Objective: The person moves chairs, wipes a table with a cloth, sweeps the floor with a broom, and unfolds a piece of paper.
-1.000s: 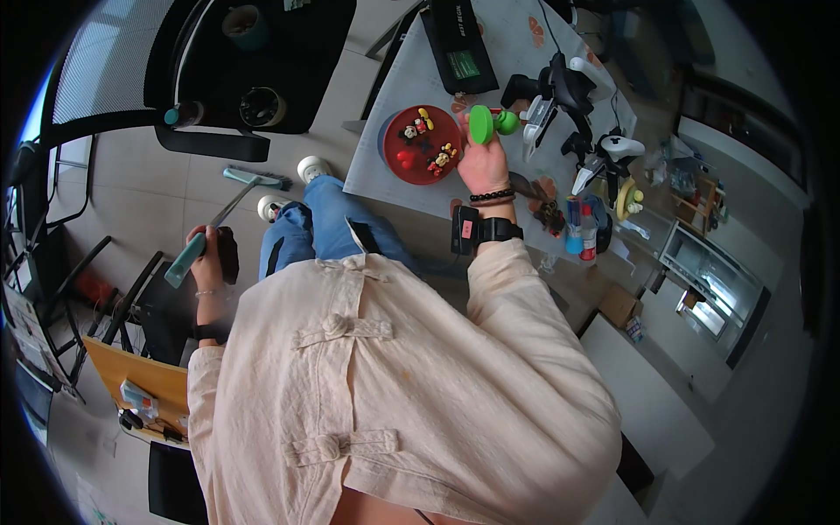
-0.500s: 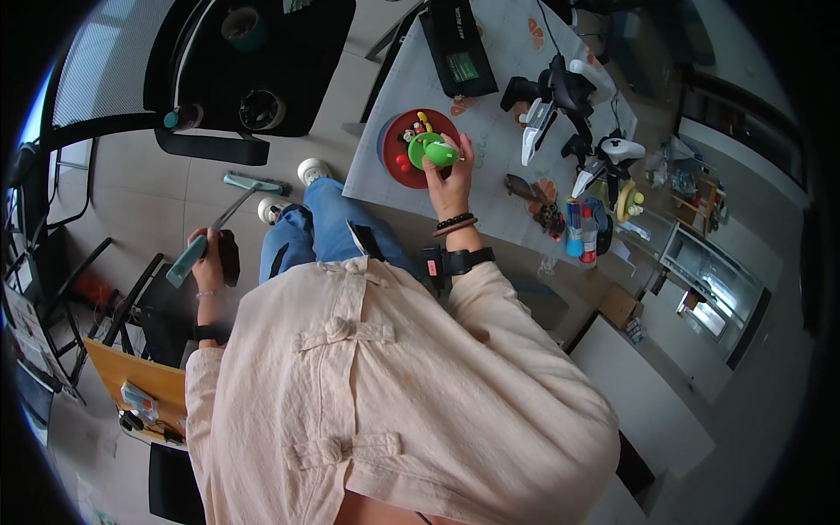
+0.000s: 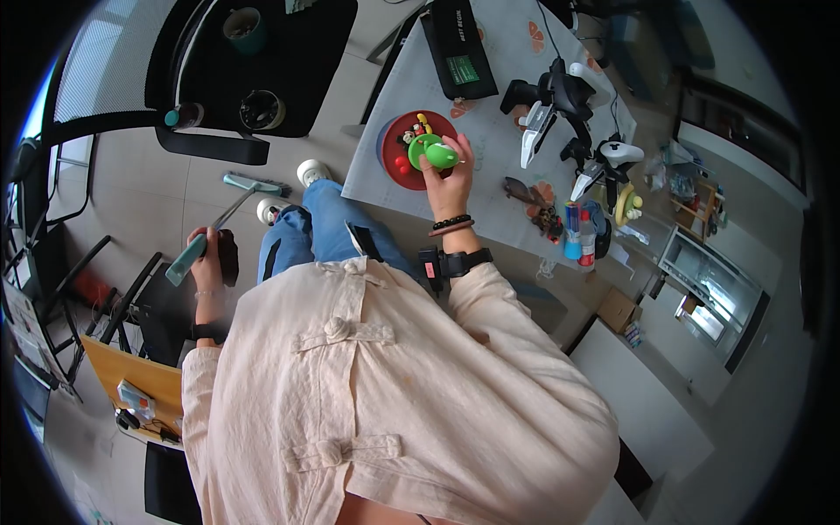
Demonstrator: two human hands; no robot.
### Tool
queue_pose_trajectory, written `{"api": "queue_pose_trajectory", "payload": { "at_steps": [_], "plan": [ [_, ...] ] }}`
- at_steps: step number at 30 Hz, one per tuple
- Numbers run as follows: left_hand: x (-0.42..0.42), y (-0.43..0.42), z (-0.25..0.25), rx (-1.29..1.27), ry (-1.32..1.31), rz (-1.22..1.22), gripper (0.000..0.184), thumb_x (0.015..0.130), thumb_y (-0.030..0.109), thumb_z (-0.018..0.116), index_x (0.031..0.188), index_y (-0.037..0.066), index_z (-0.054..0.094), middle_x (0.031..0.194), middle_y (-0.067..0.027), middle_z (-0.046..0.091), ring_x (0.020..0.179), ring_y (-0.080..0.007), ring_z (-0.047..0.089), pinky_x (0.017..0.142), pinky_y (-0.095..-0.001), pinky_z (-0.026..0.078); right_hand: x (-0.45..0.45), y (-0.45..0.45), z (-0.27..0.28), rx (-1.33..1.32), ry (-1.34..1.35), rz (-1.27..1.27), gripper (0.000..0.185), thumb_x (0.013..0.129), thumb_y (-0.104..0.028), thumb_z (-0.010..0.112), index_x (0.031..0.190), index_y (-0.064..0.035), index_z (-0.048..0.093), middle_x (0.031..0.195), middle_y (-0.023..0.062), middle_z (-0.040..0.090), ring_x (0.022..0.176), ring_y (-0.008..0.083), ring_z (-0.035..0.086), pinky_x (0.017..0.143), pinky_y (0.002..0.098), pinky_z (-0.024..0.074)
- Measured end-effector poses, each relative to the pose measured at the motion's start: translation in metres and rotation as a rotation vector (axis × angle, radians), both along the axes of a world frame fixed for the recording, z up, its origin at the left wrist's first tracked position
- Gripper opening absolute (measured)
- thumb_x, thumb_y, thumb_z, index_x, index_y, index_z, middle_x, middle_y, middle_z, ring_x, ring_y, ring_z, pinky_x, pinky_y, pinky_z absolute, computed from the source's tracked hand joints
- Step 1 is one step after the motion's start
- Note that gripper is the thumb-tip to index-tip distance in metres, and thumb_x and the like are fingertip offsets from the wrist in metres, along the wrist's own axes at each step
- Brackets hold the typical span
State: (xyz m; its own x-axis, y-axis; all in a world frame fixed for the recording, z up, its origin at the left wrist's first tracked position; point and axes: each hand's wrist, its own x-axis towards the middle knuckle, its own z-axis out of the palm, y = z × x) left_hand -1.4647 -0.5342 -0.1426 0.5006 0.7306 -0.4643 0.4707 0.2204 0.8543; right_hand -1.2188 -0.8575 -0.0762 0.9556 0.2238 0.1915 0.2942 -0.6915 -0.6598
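Observation:
Over a red plate [image 3: 404,178] on the table, my right hand [image 3: 451,179] is closed on a green toy [image 3: 429,152] with a round disc-like part. Small figurines [image 3: 420,125], one with yellow and red parts, lie on the plate beside it, partly hidden by the toy. Down at the left, my left hand [image 3: 206,261] grips the teal handle of a brush [image 3: 186,260]; its grey shaft runs to the bristled head near the floor. A dark brown object is against the left hand, too unclear to name.
Two black-and-white gripper devices [image 3: 560,105] stand on the table, with a black pouch [image 3: 461,52] at its far side. Bottles [image 3: 573,232] and sunglasses [image 3: 522,190] are to the right. A black chair [image 3: 254,79] is at upper left.
My right hand has moved left from beside the plate to above it, bringing the green toy over the figurines. My left hand and the brush have hardly moved.

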Motion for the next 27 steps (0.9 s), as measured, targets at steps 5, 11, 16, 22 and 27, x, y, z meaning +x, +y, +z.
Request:
{"api": "queue_pose_trajectory", "payload": {
  "at_steps": [5,11,16,22,27],
  "plan": [
    [0.004,-0.005,0.007,-0.043,0.004,0.049,0.019,0.078,0.016,0.059,0.090,0.004,0.051,0.076,-0.0046,0.053,0.070,-0.0100,0.050,0.064,-0.0210,0.041,0.001,-0.002,-0.007,0.017,0.005,-0.018,0.046,0.065,-0.020,0.070,0.103,-0.0055,0.047,0.117,0.0177,0.036,0.107,0.0332,0.039,0.087,0.0385,0.0356],
    [0.005,-0.008,0.008,-0.055,-0.008,0.056,0.020,0.077,0.016,0.060,0.091,0.005,0.050,0.076,-0.0046,0.053,0.070,-0.0105,0.051,0.064,-0.0214,0.042,-0.004,0.003,0.001,-0.140,-0.026,0.068,0.089,0.056,-0.031,0.075,0.121,0.0032,0.025,0.123,0.0271,0.023,0.115,0.0363,0.029,0.092,0.0409,0.0310],
    [0.006,-0.007,0.010,-0.008,0.013,0.032,0.020,0.077,0.015,0.059,0.091,0.004,0.050,0.076,-0.0046,0.053,0.069,-0.0101,0.051,0.064,-0.0215,0.042,0.004,-0.004,-0.006,-0.185,0.159,0.043,0.106,0.048,-0.042,0.077,0.123,0.0073,0.021,0.127,0.0315,0.018,0.119,0.0398,0.023,0.096,0.0435,0.0255],
    [0.008,-0.006,0.004,-0.006,0.004,0.037,0.020,0.077,0.015,0.060,0.091,0.004,0.050,0.076,-0.0044,0.054,0.070,-0.0100,0.051,0.065,-0.0214,0.042,0.009,0.002,0.005,-0.158,-0.131,0.170,0.071,0.057,-0.036,0.074,0.105,0.0037,0.042,0.112,0.0211,0.042,0.107,0.0308,0.039,0.091,0.0397,0.0320],
    [0.007,-0.006,0.004,0.020,0.025,0.028,0.021,0.077,0.015,0.059,0.091,0.004,0.050,0.075,-0.0042,0.054,0.070,-0.0101,0.051,0.065,-0.0213,0.042,0.011,0.007,0.036,0.852,0.659,-0.291,0.049,0.075,-0.037,0.057,0.109,-0.0034,0.045,0.101,0.0072,0.049,0.091,0.0159,0.048,0.081,0.0297,0.0377]
  ]
}}
